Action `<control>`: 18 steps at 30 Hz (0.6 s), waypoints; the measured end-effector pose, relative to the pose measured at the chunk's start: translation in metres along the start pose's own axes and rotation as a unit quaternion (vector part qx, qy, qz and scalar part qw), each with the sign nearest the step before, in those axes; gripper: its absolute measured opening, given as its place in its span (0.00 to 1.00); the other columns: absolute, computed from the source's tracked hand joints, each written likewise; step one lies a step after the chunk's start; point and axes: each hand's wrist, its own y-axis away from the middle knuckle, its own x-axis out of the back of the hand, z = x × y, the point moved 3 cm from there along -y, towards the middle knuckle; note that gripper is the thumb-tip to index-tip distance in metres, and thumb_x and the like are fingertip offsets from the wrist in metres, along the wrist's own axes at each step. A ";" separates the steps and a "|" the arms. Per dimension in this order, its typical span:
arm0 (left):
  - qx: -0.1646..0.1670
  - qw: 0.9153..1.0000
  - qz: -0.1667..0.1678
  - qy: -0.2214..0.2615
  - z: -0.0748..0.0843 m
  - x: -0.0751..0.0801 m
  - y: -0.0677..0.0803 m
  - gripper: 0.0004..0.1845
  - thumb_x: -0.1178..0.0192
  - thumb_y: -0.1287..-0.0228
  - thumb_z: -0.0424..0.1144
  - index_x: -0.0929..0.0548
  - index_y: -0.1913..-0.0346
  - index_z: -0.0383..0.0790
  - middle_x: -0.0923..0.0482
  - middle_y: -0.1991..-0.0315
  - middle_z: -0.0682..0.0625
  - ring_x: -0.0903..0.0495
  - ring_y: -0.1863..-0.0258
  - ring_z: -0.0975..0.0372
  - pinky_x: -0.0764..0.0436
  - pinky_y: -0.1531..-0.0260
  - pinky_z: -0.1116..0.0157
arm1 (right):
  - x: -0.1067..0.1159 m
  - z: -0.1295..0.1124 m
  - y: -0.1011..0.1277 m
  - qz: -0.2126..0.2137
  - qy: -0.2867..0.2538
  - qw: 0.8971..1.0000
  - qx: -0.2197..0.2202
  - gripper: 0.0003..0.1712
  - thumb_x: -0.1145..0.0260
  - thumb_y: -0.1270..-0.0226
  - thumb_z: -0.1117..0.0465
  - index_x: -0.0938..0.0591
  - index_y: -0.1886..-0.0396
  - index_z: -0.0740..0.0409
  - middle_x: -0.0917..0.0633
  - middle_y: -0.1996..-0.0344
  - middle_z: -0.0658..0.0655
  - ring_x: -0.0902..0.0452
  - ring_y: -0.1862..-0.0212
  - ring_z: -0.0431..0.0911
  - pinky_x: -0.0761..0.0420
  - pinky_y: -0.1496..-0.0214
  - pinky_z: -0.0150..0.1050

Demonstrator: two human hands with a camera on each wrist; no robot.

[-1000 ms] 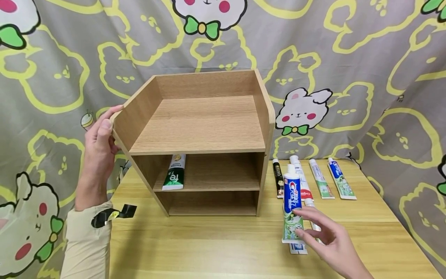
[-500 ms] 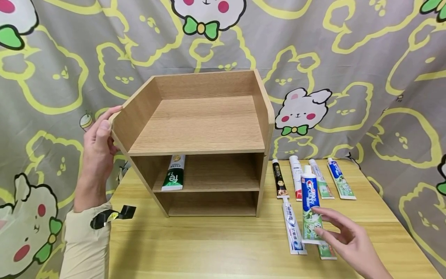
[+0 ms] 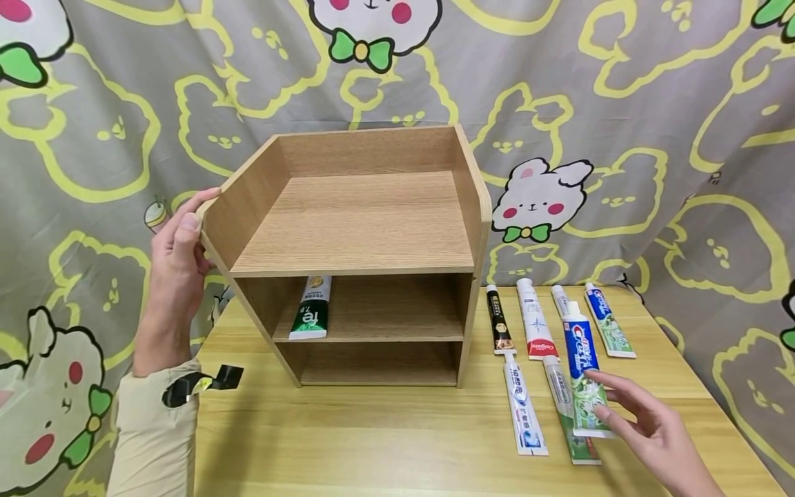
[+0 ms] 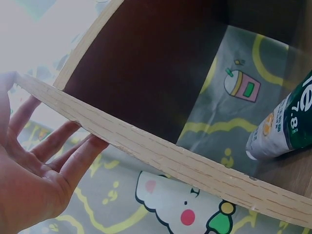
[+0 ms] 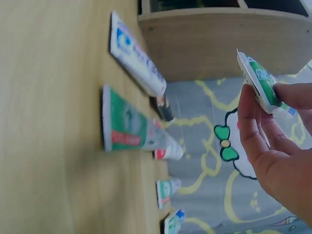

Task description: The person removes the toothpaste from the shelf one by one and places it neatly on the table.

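Observation:
My right hand (image 3: 655, 431) pinches the lower edge of a blue and green Crest toothpaste tube (image 3: 582, 355) between thumb and fingers, cap end pointing away. In the right wrist view this toothpaste tube (image 5: 263, 80) is raised above the table. At the left, my left hand (image 3: 177, 269) grips the side panel of a small wooden shelf unit (image 3: 360, 224), its thumb at the front edge. A dark green and white toothpaste tube (image 3: 311, 310) lies on the unit's middle level, near the left wall.
Right of the unit lie several tubes: a black one (image 3: 499, 321), a red and white Colgate (image 3: 537, 324), a white and blue one (image 3: 524, 407), a green one (image 3: 568, 414) and another Crest tube (image 3: 609, 321). A patterned curtain (image 3: 702, 90) hangs behind the table (image 3: 348, 442).
My right hand has carried the Crest tube to the right, uncovering the white and blue tube and most of the green one. My left hand stays on the shelf unit.

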 end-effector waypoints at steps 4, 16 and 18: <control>-0.002 1.000 0.005 0.000 0.000 -0.001 0.000 0.24 0.48 0.25 0.44 0.21 0.32 0.39 0.28 0.43 0.39 0.21 0.57 0.52 0.14 0.71 0.67 | 0.004 0.011 0.001 0.001 0.003 1.000 0.008 0.26 0.35 0.29 0.74 0.23 0.32 0.63 0.21 0.37 0.36 0.25 0.43 0.27 0.25 0.48 0.20; 0.008 1.000 0.021 0.013 0.000 -0.002 0.000 0.25 0.47 0.27 0.44 0.21 0.32 0.38 0.29 0.43 0.37 0.22 0.56 0.50 0.14 0.73 0.65 | 0.014 0.038 0.005 0.012 0.011 1.000 0.021 0.25 0.33 0.34 0.77 0.21 0.36 0.67 0.18 0.41 0.35 0.24 0.44 0.25 0.26 0.47 0.18; 0.006 1.000 0.021 0.013 0.000 -0.002 0.000 0.25 0.46 0.27 0.44 0.21 0.32 0.38 0.29 0.43 0.37 0.22 0.57 0.50 0.14 0.74 0.65 | 0.014 0.042 0.005 0.011 0.014 1.000 0.014 0.25 0.33 0.33 0.76 0.20 0.37 0.67 0.18 0.42 0.35 0.24 0.44 0.24 0.26 0.48 0.18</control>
